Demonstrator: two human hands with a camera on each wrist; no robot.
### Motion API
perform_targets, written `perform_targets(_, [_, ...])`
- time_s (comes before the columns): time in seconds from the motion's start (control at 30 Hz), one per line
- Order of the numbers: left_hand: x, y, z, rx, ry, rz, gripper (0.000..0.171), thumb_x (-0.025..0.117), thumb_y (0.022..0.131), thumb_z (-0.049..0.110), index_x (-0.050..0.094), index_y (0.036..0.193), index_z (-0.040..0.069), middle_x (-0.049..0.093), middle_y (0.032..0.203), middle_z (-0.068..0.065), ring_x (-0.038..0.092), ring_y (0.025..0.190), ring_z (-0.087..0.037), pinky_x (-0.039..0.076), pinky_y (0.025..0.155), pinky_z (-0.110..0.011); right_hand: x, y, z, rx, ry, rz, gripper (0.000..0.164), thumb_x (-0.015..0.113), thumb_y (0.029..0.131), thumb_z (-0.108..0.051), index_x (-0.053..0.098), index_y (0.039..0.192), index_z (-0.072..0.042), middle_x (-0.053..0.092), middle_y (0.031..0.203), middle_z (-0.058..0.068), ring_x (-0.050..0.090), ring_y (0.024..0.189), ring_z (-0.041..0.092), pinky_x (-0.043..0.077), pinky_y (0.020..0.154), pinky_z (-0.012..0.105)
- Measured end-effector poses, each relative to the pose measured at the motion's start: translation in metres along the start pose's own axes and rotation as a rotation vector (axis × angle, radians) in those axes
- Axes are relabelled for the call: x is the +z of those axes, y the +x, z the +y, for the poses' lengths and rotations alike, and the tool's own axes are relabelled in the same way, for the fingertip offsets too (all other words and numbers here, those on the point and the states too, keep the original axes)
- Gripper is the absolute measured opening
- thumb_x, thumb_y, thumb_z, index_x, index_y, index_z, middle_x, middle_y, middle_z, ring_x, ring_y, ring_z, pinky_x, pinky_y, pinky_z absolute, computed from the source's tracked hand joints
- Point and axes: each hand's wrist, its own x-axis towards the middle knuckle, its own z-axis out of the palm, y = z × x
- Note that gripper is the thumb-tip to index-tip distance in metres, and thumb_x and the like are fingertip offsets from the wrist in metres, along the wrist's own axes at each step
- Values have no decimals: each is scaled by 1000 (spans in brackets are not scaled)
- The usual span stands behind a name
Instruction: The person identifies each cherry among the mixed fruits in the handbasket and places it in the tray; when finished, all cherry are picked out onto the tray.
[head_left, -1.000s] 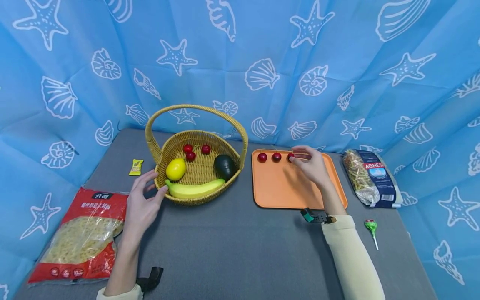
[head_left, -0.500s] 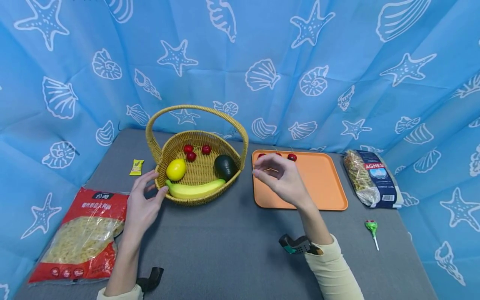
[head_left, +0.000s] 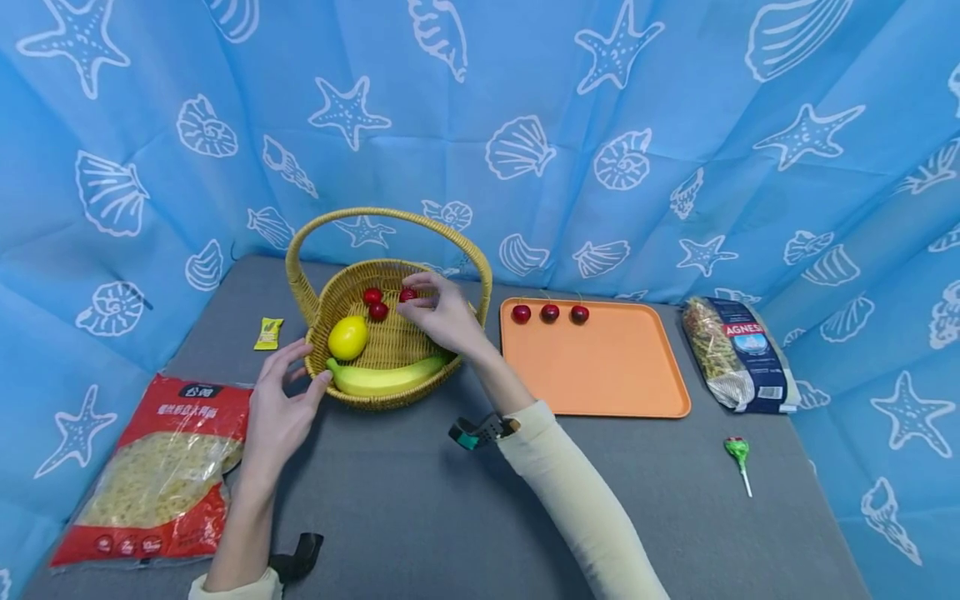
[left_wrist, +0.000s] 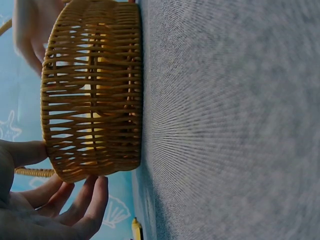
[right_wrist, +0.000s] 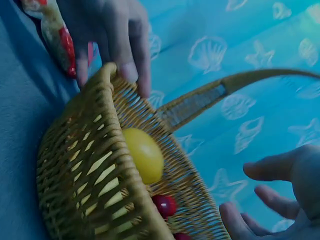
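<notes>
A wicker basket with a tall handle holds a lemon, a banana and three red cherries. My left hand holds the basket's left end, thumb on the front side and fingers around the outer wall. My right hand is over the basket's right part, its fingertips beside the rightmost cherry. The right wrist view shows my right fingers spread apart, with nothing seen between them. The avocado inside is mostly hidden by this hand.
Right of the basket lies an orange tray with three stemmed cherries along its back. A pasta bag and a green lollipop are farther right. A red pasta bag and a yellow wrapped candy lie left.
My right hand has moved left from the third cherry on the tray to over the basket. All three tray cherries are still there. My left hand stays at the basket.
</notes>
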Motion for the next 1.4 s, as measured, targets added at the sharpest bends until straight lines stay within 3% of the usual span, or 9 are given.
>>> perform_targets(0.17, [-1,1,0,-3,1,-9,58,69,107,27,52,159,9,41,172,-13,58,141,-44,60,107,-56,23,30,6,195,8,34,59,73,104,-22,50,156,-7,49,164,22,55,148,38,54,118,54])
perform_targets(0.37, [-4,1,-1,-8,-2,-20,58,70,107,28,52,159,10,40,173,-11,58,142,-42,65,99,-27,45,46,12,287,11,73,66,71,105,-22,42,161,-3,44,166,23,44,154,40,47,124,58])
perform_targets(0.43, [-4,1,-1,-6,-2,-22,58,70,107,29,52,159,11,40,173,-12,58,142,-42,65,97,-24,49,48,13,306,28,89,64,70,106,-21,42,161,-3,42,164,25,43,153,41,46,123,58])
perform_targets(0.63, [-4,0,0,-4,7,-5,57,70,107,27,53,159,10,42,172,-11,59,141,-42,64,104,-47,60,51,14,329,123,151,63,67,106,-14,43,163,-2,40,162,27,43,150,42,48,121,57])
perform_targets(0.77, [-3,0,0,-3,5,-3,57,70,107,27,53,158,10,42,172,-11,59,141,-41,62,105,-52,65,52,16,353,173,203,62,66,106,-11,44,163,-2,38,164,26,43,152,42,50,121,54])
perform_targets(0.87, [-3,0,0,-4,4,-4,57,70,107,27,53,159,10,42,172,-11,59,142,-41,63,105,-46,68,54,18,365,194,231,59,66,106,-9,46,161,-1,39,165,25,46,151,41,50,122,52])
perform_targets(0.97, [-4,0,0,-7,3,-6,57,70,107,28,53,159,11,42,172,-10,59,142,-41,65,100,-29,70,55,19,360,228,248,57,66,106,-5,48,159,0,43,164,23,48,151,39,51,122,51])
perform_targets(1.1, [-4,0,0,-5,-7,-13,57,70,107,28,52,159,10,41,173,-11,59,142,-41,58,90,-7,71,56,20,342,283,267,55,65,105,-1,51,158,0,51,159,23,53,149,39,54,121,49])
perform_targets(1.4, [-4,0,-1,6,-22,-15,57,70,107,27,53,158,8,42,172,-12,59,141,-42,52,84,1,71,51,16,297,390,294,49,65,102,4,58,150,1,59,145,23,71,117,37,62,108,47])
